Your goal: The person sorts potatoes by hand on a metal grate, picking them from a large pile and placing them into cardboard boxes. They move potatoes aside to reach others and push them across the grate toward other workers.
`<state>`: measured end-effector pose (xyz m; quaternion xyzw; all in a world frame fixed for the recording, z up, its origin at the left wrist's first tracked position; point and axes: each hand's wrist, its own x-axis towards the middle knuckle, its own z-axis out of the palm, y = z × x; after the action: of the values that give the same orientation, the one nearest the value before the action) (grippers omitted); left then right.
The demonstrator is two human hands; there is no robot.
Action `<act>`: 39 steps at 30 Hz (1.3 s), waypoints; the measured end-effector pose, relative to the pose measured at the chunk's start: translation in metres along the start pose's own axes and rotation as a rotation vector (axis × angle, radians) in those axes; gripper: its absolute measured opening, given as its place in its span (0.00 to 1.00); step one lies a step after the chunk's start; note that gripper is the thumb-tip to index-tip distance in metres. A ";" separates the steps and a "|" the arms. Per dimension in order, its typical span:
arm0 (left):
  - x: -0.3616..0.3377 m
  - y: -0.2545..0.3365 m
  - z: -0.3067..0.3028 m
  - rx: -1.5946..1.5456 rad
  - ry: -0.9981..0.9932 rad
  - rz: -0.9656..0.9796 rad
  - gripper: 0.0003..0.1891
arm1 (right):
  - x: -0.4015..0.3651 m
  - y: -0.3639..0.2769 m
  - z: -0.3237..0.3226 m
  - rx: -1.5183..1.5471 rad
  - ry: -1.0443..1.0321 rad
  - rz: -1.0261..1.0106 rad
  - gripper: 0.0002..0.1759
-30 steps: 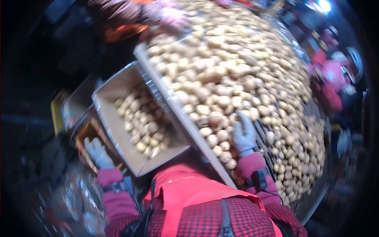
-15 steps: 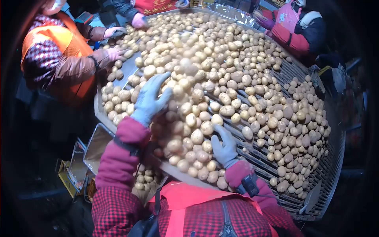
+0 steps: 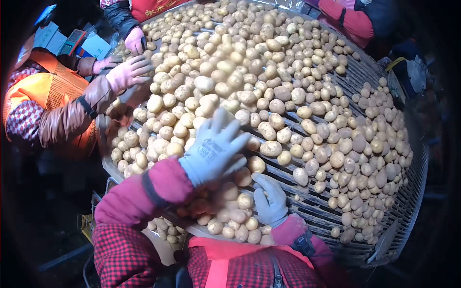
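Many potatoes (image 3: 276,120) cover a slatted metal sorting table (image 3: 312,204). My left hand (image 3: 213,149), in a light blue-grey work glove, is over the potatoes left of centre with its fingers spread and nothing visibly held. Some potatoes below it are blurred. Close to the near edge, my right hand (image 3: 270,198), gloved alike, lies low over the slats beside a small cluster of potatoes (image 3: 238,221). Its thumb and fingers are apart, and I see nothing in its grasp.
At the left, a person in an orange vest (image 3: 53,89) has pink-gloved hands near the table. Another person's pink glove (image 3: 136,40) is at the far edge, and a red sleeve (image 3: 345,21) at the far right. More potatoes (image 3: 168,230) lie below the near rim.
My left hand has swung right and nearer to me, over other potatoes. My right hand has shifted slightly nearer to me. The view has turned, and the orange-vested person's hand has lifted from the potatoes.
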<state>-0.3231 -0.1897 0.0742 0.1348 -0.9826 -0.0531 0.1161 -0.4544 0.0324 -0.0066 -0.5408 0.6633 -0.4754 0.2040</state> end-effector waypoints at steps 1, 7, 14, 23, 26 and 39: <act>0.001 -0.006 -0.004 -0.158 0.000 -0.022 0.24 | 0.000 0.001 0.000 -0.007 -0.004 -0.010 0.20; 0.040 -0.124 0.015 -0.023 0.146 -0.270 0.25 | 0.002 -0.002 -0.001 0.003 -0.011 -0.016 0.19; 0.052 -0.158 0.039 -0.041 -0.007 -0.297 0.17 | 0.000 0.001 0.000 -0.009 -0.033 -0.002 0.19; -0.020 -0.059 -0.010 -1.453 0.342 -0.717 0.24 | -0.003 -0.005 0.002 0.019 -0.056 0.116 0.20; -0.082 -0.040 -0.004 -1.858 0.616 -0.624 0.28 | -0.005 -0.003 0.002 0.021 -0.074 0.137 0.20; -0.121 -0.144 -0.020 -0.308 0.252 -0.967 0.21 | 0.028 0.015 -0.020 -0.150 0.208 0.216 0.21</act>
<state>-0.1682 -0.2953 0.0480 0.5597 -0.7675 -0.2277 0.2143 -0.4872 0.0147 -0.0037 -0.4278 0.7689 -0.4530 0.1434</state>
